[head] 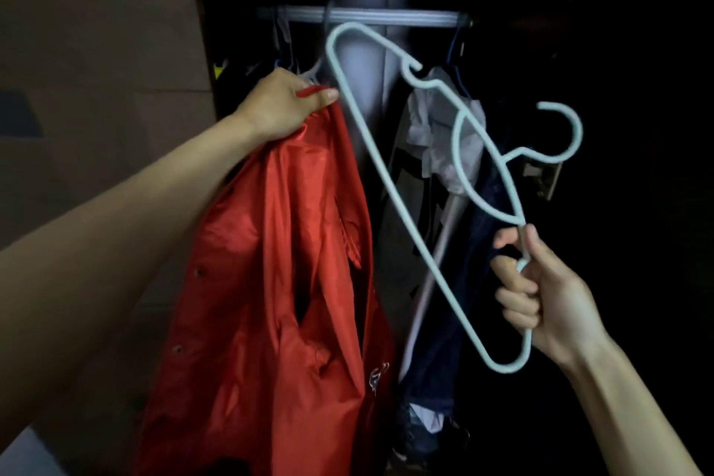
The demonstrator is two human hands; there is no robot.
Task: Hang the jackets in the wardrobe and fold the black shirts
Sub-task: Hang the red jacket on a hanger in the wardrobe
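1. The red jacket (pixel 278 263) is hanging from the left hand (pixel 282 104), in front of the open wardrobe at centre-left — its shiny fabric is falling in folds down to the bottom edge of the view, with snap buttons showing along one side and a small metal zipper pull near its lower right.
2. The left hand is gripping the jacket by its top edge, fingers curled round the bunched cloth, just beside the upper end of the hanger.
3. The pale blue plastic hanger (pixel 390 182) is being held tilted, one shoulder end pointing up toward the rail and the other end looping down near the right wrist; its hook (pixel 568 127) is pointing to the right.
4. The right hand (pixel 541 294) is closed around the hanger near its lower end, thumb and fingers wrapped round the thin bar.
5. The hanger is sitting just to the right of the jacket, close to it but not inside it.
6. Farther back, a metal wardrobe rail (pixel 371 17) is running left to right, with other hangers hooked on it.
7. Dark and pale garments (pixel 444 151) are hanging behind the hanger, on the right half of the rail — their details are too dim to tell.
8. A brown wardrobe panel (pixel 96 50) is filling the left side.
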